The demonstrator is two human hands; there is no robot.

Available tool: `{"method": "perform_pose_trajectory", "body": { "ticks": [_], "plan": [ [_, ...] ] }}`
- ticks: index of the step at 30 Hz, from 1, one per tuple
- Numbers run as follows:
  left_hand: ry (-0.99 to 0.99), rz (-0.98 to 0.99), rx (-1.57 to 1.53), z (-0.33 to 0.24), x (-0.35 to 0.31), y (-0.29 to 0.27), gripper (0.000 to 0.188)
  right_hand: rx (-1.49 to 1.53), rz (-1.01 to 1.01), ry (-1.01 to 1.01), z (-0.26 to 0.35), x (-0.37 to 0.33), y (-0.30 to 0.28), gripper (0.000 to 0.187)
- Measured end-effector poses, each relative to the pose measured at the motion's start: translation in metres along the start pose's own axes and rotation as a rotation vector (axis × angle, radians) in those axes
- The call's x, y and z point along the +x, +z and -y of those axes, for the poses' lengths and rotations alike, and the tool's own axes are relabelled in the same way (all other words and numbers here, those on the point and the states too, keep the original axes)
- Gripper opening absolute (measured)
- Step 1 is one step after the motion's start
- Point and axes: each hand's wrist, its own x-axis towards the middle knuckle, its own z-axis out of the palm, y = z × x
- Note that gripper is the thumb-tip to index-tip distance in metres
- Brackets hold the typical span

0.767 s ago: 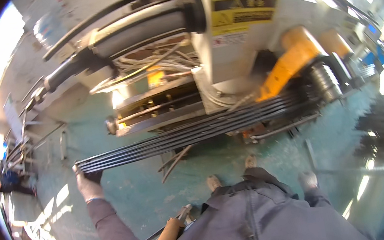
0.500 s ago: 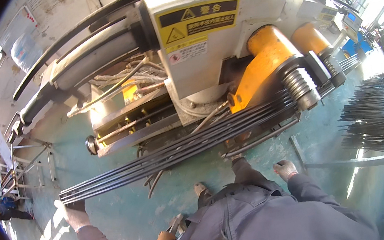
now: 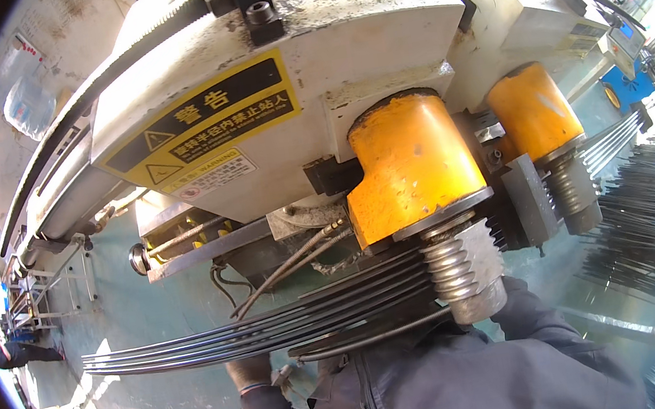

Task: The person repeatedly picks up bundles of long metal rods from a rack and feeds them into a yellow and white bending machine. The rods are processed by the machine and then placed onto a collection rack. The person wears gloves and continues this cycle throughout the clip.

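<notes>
Several long dark metal rods [image 3: 317, 310] stretch left from beneath a yellow machine arm [image 3: 418, 166], lying roughly side by side. Below that arm sticks out a ridged metal roller [image 3: 458, 270]. My left hand [image 3: 249, 370], in a pale glove, is just under the rods near their middle; its fingers are hidden behind them, so a grip cannot be made out. The grey right sleeve [image 3: 536, 317] reaches up behind the roller, which hides my right hand. A dark curved bar [image 3: 371, 339] runs below the rods, close to my chest.
The large white machine body [image 3: 371, 39] with a yellow warning label [image 3: 207, 121] overhangs the rods. To its right is a second yellow arm [image 3: 536, 112] with a roller. Loose rods [image 3: 639, 219] are heaped at right. Another person [image 3: 26, 354] shows at far left.
My left hand has moved right, from the rods' left ends to under their middle. My right hand has gone out of sight behind the roller. The machine looks much closer.
</notes>
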Motion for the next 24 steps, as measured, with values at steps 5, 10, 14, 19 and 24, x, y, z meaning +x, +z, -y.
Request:
{"method": "perform_pose_trajectory", "body": {
  "ticks": [5,10,14,19,24],
  "plan": [
    [0.068,-0.066,0.007,-0.053,0.007,-0.014,0.027,0.191,-0.080,-0.061,0.003,0.014,-0.021,0.042],
    [-0.172,-0.195,-0.808,-0.057,0.022,-0.029,0.032,0.483,-0.129,0.133,0.045,-0.039,-0.035,0.036],
    [-0.255,-0.052,-1.613,-0.065,0.021,-0.049,0.025,0.520,-0.251,0.116,0.085,-0.107,-0.038,0.038],
    [-0.246,0.108,-1.791,-0.071,0.025,-0.066,0.026,0.868,-0.438,0.021,0.123,-0.173,-0.068,0.037],
    [-0.033,0.158,-1.962,-0.075,0.020,-0.085,0.038,1.098,-0.768,-0.225,0.153,-0.213,-0.137,0.034]
  ]
}}
